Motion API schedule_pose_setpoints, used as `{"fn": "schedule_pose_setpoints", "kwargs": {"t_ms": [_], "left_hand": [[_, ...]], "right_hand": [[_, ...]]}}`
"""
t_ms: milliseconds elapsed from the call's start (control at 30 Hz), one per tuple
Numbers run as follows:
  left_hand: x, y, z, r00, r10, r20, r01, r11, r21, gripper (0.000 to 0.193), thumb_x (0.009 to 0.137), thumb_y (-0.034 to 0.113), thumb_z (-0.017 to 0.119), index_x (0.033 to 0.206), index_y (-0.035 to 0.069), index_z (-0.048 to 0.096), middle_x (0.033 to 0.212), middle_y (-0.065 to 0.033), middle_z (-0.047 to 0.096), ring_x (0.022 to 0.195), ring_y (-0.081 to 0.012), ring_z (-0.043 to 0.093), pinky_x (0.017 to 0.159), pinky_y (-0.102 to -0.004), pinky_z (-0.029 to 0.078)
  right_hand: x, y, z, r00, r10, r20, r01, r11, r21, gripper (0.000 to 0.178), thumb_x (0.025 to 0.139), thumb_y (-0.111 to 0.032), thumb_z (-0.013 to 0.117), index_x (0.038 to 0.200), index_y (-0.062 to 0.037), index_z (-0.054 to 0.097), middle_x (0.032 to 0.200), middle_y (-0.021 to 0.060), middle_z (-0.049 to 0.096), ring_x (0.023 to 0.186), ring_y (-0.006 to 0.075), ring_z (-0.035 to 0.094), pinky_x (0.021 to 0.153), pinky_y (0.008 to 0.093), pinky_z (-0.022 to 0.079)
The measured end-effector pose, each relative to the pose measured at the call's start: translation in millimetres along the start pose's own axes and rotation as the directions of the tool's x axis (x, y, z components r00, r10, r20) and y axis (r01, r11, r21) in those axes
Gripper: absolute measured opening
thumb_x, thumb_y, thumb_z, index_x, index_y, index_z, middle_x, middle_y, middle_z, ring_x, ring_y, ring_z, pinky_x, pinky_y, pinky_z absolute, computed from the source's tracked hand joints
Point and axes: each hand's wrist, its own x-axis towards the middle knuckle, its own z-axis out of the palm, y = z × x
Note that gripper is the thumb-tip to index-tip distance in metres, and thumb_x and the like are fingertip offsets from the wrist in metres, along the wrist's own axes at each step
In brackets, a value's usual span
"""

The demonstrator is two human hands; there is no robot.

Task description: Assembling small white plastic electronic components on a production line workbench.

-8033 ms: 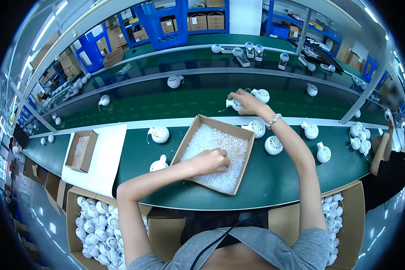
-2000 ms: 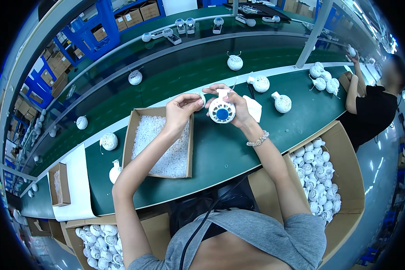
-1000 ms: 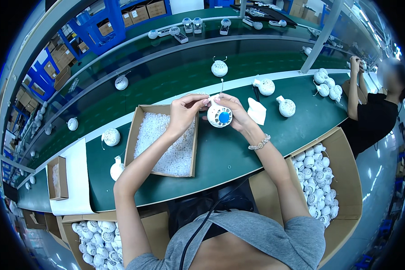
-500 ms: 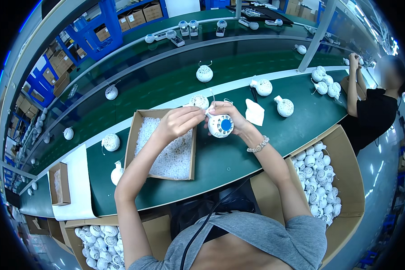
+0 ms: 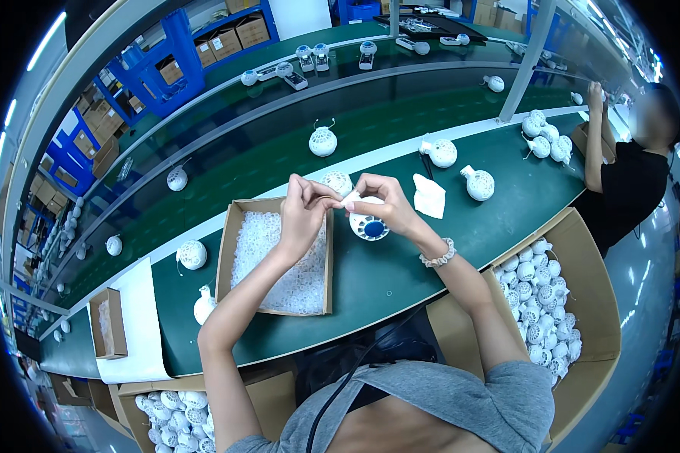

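Observation:
My right hand (image 5: pixel 385 205) grips a white round part with a blue centre (image 5: pixel 369 225), held above the green bench (image 5: pixel 400 272). My left hand (image 5: pixel 304 209) pinches a small white piece at the top of that part, its fingers touching those of the right hand. Just under my left hand lies an open cardboard tray (image 5: pixel 234 226) filled with small white pieces. A white perforated ball-shaped part (image 5: pixel 338 181) sits on the bench right behind both hands.
More white ball parts stand on the bench (image 5: pixel 480 183) and on the conveyor (image 5: pixel 323 141). A white cloth (image 5: pixel 429 197) lies to the right. Cartons of white parts sit at the lower right (image 5: pixel 544 302) and lower left (image 5: pixel 166 419). Another person (image 5: pixel 627 181) works at the right.
Both hands have shifted slightly with the blue-centred part, and my left hand's fingers have closed in on its top. The ball parts on the conveyor have moved left.

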Motion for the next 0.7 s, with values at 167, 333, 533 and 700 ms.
{"fn": "schedule_pose_setpoints", "kwargs": {"t_ms": [167,333,533,700], "left_hand": [[60,18,-43,0.646,0.388,0.657,-0.755,0.194,0.627,0.036,0.074,0.001,0.072,0.1,0.005,0.049,0.101,-0.0115,0.062,0.089,-0.0248,0.063,0.079,-0.0314,0.052],[138,-14,-93,0.965,0.183,0.188,-0.226,0.215,0.95,0.045,0.083,0.018,0.067,0.12,0.002,0.048,0.123,-0.0176,0.049,0.104,-0.031,0.056,0.09,-0.0373,0.047],[152,-76,-83,0.901,-0.429,0.06,0.069,0.279,0.958,0.059,0.082,0.026,0.068,0.131,0.006,0.043,0.124,-0.0187,0.046,0.106,-0.0353,0.054,0.096,-0.0403,0.043],[143,-73,-89,0.882,-0.46,0.098,0.052,0.302,0.952,0.062,0.074,0.023,0.074,0.129,0.01,0.047,0.124,-0.019,0.048,0.106,-0.0354,0.054,0.095,-0.0407,0.043]], "right_hand": [[29,-23,-19,0.995,0.083,-0.051,-0.088,0.99,-0.11,0.012,0.072,-0.007,0.071,0.072,-0.0005,0.061,0.068,0.0032,0.061,0.059,0.0062,0.051,0.056,0.017,0.04],[113,1,-57,0.949,-0.01,-0.314,-0.179,0.804,-0.567,0.014,0.073,-0.013,0.071,0.08,-0.003,0.063,0.073,0.0078,0.063,0.062,0.0147,0.057,0.058,0.0248,0.045],[175,114,-88,0.916,-0.402,0.01,-0.058,-0.157,-0.986,0.028,0.071,-0.01,0.067,0.098,-0.0058,0.059,0.094,0.011,0.059,0.087,0.0277,0.055,0.072,0.0387,0.046],[192,161,-101,0.893,-0.447,0.052,-0.127,-0.36,-0.924,0.02,0.075,-0.01,0.063,0.094,-0.0066,0.061,0.093,0.0112,0.06,0.09,0.0303,0.054,0.077,0.046,0.042]]}}
